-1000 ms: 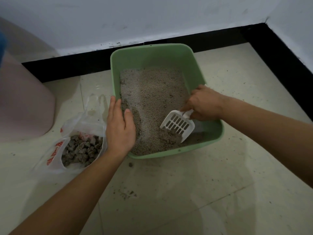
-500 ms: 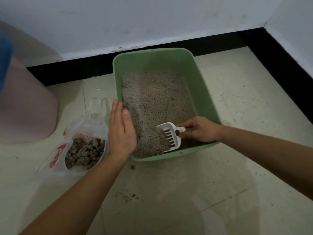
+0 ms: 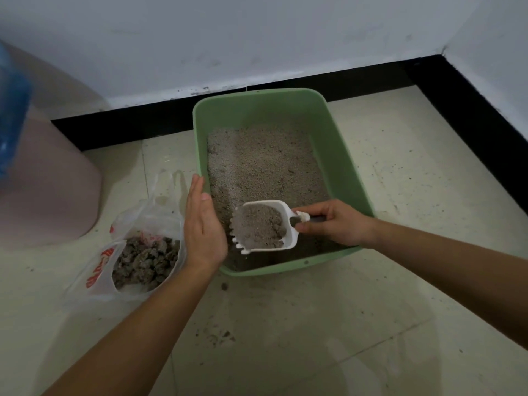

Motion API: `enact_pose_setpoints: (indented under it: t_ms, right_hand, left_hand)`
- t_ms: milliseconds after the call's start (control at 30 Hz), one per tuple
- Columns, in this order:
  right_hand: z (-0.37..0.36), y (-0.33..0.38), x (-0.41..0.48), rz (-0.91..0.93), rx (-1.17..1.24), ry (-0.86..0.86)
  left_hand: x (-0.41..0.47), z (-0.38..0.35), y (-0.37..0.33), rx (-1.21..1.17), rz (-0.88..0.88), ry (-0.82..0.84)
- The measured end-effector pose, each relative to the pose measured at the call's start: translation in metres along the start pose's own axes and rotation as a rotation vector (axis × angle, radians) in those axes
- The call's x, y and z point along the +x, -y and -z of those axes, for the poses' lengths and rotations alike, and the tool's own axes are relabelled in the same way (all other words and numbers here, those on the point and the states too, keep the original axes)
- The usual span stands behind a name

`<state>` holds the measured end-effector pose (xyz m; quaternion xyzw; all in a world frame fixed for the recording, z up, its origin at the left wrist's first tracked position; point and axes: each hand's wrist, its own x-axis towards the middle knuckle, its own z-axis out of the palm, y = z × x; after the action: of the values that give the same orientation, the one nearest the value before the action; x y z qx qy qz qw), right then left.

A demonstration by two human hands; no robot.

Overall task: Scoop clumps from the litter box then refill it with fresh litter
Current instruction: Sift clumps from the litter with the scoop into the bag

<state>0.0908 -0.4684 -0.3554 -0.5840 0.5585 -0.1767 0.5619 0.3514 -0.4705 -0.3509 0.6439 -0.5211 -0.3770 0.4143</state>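
A: What changed?
B: The scoop [image 3: 263, 227], just now buried in litter [image 3: 263, 161], sits raised and heaped over the box [image 3: 257, 110] at its near end. The right hand [image 3: 337, 222] grips its handle; the left hand [image 3: 203, 224] rests flat, fingers straight, on the rim.
A: Next?
B: Probably sifting, then the bag [image 3: 137, 261] at left.

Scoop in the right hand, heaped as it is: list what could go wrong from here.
1. The scoop in the right hand is heaped; moved toward the plastic bag unsifted, it could shed litter onto the floor, already speckled with grains.
2. The left hand rests at the litter box rim, between scoop and bag, and may be dusted or bumped.
3. Nothing holds the bag's slack mouth open, so the load may miss.
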Motion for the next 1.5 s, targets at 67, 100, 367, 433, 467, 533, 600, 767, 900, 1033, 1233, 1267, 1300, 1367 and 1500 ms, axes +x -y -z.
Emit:
enact_pose_setpoints:
  t_ms: [67, 100, 367, 433, 467, 533, 600, 767, 900, 1033, 1233, 1267, 1300, 1367, 1500]
  right_hand:
    - [0.004, 0.004, -0.002, 0.009, 0.020, -0.012]
    - [0.004, 0.005, -0.002, 0.013, 0.014, -0.019]
    - [-0.018, 0.011, -0.003, 0.069, -0.156, -0.030]
    - [-0.021, 0.015, 0.000, 0.083, -0.189, -0.029]
    - [-0.022, 0.016, 0.001, 0.093, -0.225, -0.015]
    - [-0.020, 0.018, 0.002, 0.087, -0.230, -0.003]
    - [-0.016, 0.017, 0.003, 0.078, -0.193, -0.036]
    - [-0.020, 0.018, 0.000, 0.063, -0.259, 0.000]
    - [-0.020, 0.021, 0.001, 0.060, -0.275, -0.015]
    - [-0.020, 0.020, -0.001, 0.052, -0.269, -0.010]
    - [-0.024, 0.022, -0.002, 0.036, -0.333, -0.041]
    - [-0.023, 0.024, -0.003, 0.038, -0.322, -0.045]
    - [-0.022, 0.028, -0.005, 0.035, -0.314, -0.057]
    - [-0.021, 0.032, -0.006, 0.018, -0.353, -0.075]
    - [-0.027, 0.040, -0.010, -0.020, -0.465, -0.035]
  left_hand:
    - [0.001, 0.000, 0.001, 0.011, 0.007, 0.001]
    - [0.001, 0.000, 0.001, 0.015, 0.009, 0.000]
    - [0.001, 0.001, 0.001, -0.069, 0.006, 0.008]
    - [0.001, 0.000, 0.001, -0.079, 0.001, 0.009]
    - [0.001, 0.000, 0.002, -0.089, 0.006, 0.010]
    - [0.001, 0.000, 0.003, -0.082, 0.008, 0.006]
    - [0.001, 0.001, 0.005, -0.043, -0.010, 0.003]
    - [0.002, 0.000, 0.006, -0.076, 0.000, 0.003]
    - [0.003, 0.001, 0.009, -0.047, -0.008, 0.006]
    - [0.003, 0.000, 0.009, -0.059, -0.007, 0.006]
    - [0.004, -0.001, 0.005, -0.089, 0.025, 0.016]
    - [0.005, -0.001, 0.004, -0.108, 0.037, 0.019]
    - [0.006, -0.001, 0.002, -0.131, 0.049, 0.018]
    - [0.006, 0.000, 0.000, -0.161, 0.073, 0.019]
    - [0.007, 0.005, 0.000, -0.131, 0.117, 0.096]
